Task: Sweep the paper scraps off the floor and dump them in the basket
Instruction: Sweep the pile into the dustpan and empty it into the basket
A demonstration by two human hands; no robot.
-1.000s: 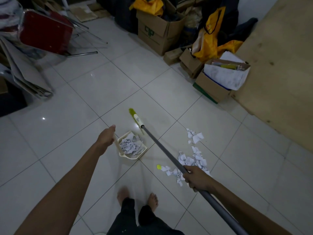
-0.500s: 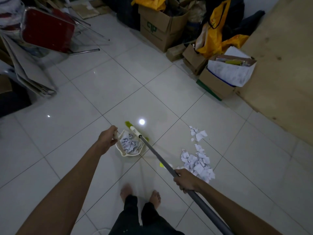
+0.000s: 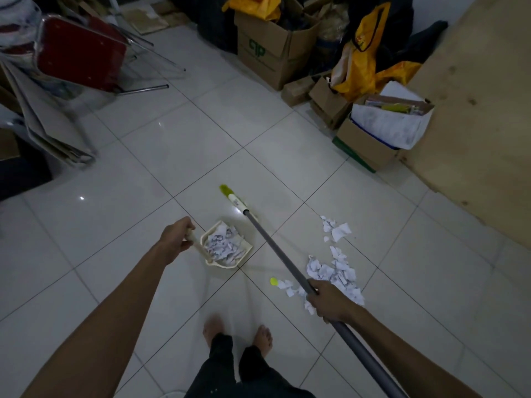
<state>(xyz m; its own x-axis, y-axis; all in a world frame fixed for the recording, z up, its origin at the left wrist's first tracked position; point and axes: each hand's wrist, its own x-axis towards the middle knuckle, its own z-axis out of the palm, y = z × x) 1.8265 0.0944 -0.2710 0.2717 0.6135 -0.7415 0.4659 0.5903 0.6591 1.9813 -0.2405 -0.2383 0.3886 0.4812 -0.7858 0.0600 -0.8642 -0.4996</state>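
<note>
Cream plastic takes centre stage: the dustpan [image 3: 227, 245] sits on the tiled floor [image 3: 178, 156] just ahead of the bare feet, already loaded with paper scraps. The left hand [image 3: 176, 238] is clenched round its short handle, which runs back and left towards the wrist while the open mouth looks to face forward and right, towards the broom. Over on the other side, the right hand [image 3: 327, 301] is wrapped tight on the grey broom pole [image 3: 275, 248]. That pole's long axis runs diagonally, from lower right up to the green broom head [image 3: 227, 191], which lies beyond the pan. A loose pile of scraps [image 3: 334, 271] waits on the tiles right beside the right hand, with a few more [image 3: 334, 229] further out. By the look of it, this is mid-collection: one load in, more to gather. Next move likely calls for swinging the head round behind that pile and drawing it leftwards into the pan. No basket can be made out with any certainty.
</note>
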